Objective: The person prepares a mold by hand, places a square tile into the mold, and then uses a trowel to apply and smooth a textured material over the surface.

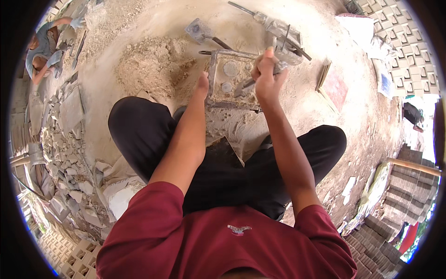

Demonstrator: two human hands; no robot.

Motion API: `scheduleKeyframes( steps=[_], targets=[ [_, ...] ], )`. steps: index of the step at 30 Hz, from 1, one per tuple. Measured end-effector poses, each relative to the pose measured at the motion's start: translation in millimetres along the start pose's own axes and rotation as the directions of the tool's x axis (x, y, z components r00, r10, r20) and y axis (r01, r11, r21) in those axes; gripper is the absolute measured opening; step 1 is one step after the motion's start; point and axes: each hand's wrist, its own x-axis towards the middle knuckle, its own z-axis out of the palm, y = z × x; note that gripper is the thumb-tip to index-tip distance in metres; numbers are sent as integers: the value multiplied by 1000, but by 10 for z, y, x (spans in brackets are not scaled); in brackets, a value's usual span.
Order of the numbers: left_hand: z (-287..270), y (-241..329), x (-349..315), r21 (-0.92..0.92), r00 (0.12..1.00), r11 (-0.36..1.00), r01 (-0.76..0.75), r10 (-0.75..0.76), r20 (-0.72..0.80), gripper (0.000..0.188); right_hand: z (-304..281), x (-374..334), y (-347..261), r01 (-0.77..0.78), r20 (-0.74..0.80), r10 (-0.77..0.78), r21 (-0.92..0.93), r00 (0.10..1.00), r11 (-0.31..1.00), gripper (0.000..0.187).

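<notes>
My right hand [269,81] is closed in a fist round the handle of a small trowel [244,87], its blade low over the mould. A dusty square metal mould [212,76] lies on the ground in front of my folded legs. Inside it is pale sandy material with round discs, the larger one [230,69] towards the far side and a smaller disc [226,87] nearer me. My left hand [203,83] is against the mould's left edge, seen edge-on, with its fingers mostly hidden.
Loose sandy material [151,65] is heaped left of the mould. Beyond it lie a square-bladed tool [199,31] and a dusty metal contraption [283,35] with rods. A reddish panel [334,88] lies right. Rubble [67,158] spreads left; another person [44,51] crouches far left. Patterned blocks [404,42] stand far right.
</notes>
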Motion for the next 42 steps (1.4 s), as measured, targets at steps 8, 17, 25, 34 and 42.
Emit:
scheduleKeyframes(
  steps=[8, 17, 25, 34, 42],
  targets=[
    [500, 602, -630, -255, 985, 963, 91, -50, 166, 50, 326, 146, 150, -79, -118, 70, -77, 991, 994, 47],
    [189, 788, -552, -251, 951, 940, 231, -164, 262, 74, 464, -84, 712, -131, -27, 134, 91, 991, 987, 45],
    [181, 636, -540, -221, 971, 961, 166, -120, 208, 75, 560, -63, 835, -103, -25, 101, -76, 995, 992, 43],
    [370, 89, -179, -419, 992, 908, 2, -54, -113, 57, 516, 303, 902, 30, -53, -31, -36, 998, 999, 41],
    [867, 576, -741, 98, 896, 995, 7, 38, -442, 57, 215, 621, 895, -80, -176, 91, 73, 980, 994, 40]
  ],
)
